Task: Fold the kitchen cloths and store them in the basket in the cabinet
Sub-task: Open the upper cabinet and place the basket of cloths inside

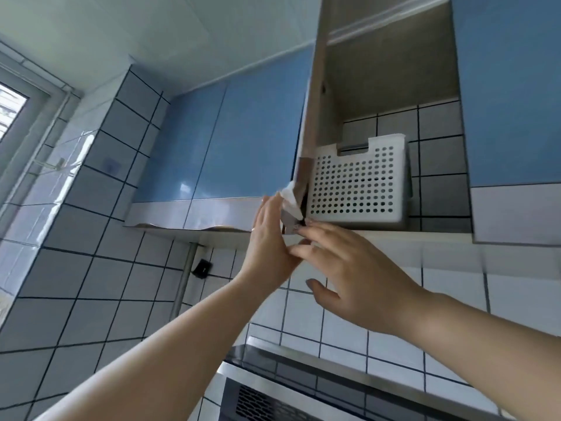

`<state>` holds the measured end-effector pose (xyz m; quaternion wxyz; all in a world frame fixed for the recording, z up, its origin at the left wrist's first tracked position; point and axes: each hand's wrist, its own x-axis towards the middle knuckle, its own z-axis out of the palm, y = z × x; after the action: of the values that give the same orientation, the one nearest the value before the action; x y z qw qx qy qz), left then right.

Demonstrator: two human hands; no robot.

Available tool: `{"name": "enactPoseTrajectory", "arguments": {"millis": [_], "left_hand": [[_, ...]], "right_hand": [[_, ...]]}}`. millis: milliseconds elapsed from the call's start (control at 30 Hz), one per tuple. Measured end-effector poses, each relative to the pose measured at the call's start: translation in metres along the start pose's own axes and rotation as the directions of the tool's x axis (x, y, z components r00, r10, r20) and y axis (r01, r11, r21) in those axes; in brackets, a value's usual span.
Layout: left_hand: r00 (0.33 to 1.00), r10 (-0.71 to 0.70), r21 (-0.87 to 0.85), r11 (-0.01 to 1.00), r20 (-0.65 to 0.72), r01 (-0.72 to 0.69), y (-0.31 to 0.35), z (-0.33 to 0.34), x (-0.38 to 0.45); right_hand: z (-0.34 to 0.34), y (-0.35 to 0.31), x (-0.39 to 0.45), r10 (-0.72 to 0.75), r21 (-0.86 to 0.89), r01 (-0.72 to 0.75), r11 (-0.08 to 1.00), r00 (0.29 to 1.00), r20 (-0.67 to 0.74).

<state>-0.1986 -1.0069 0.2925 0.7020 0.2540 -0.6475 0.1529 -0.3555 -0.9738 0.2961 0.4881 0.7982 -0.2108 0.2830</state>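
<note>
Hands at the open cabinet, centre frame

White perforated plastic basket on the shelf, contents hidden. Left hand and right hand, fingers straight, press a folded cloth between them.

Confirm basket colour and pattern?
White basket, its front wall perforated with a regular grid of round holes. Head view, the only one, shows it clearly.
</note>
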Motion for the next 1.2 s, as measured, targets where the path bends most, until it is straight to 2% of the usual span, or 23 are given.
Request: {"name": "enactPoseTrajectory", "arguments": {"millis": [167, 267, 433, 567, 700, 900, 1200], "left_hand": [[0.967, 0.146, 0.233, 0.953, 0.209, -0.194, 0.017, 0.065, 0.01], [0.926, 0.126, 0.399, 0.875, 0.357, -0.273, 0.025, 0.102, 0.014], [0.935, 0.077, 0.572, 0.773, 0.347, -0.275, 0.02, 0.138, 0.007], [0.921, 0.05, 0.665, 0.677, 0.387, -0.316, 0.019, 0.149, 0.008], [0.897, 0.01, 0.71, 0.608, 0.441, -0.356, 0.019, 0.161, 0.013], [0.873, -0.043, 0.717, 0.591, 0.486, -0.37, 0.018, 0.176, 0.016], [0.899, 0.009, 0.719, 0.597, 0.438, -0.356, 0.008, 0.186, 0.01]], "right_hand": [[-0.015, 0.039, -0.042, 0.119, -0.02, -0.12, 0.993, 0.993, -0.019], [-0.021, 0.068, -0.07, 0.22, -0.136, -0.222, 0.965, 0.975, -0.03], [-0.025, 0.114, -0.107, 0.404, -0.455, -0.326, 0.829, 0.911, 0.083], [-0.017, 0.127, -0.12, 0.484, -0.541, -0.323, 0.777, 0.855, 0.184], [-0.007, 0.133, -0.119, 0.545, -0.49, -0.379, 0.785, 0.798, 0.257], [0.005, 0.146, -0.121, 0.619, -0.472, -0.45, 0.758, 0.726, 0.3], [0.013, 0.151, -0.126, 0.613, -0.469, -0.446, 0.763, 0.728, 0.305]]}}
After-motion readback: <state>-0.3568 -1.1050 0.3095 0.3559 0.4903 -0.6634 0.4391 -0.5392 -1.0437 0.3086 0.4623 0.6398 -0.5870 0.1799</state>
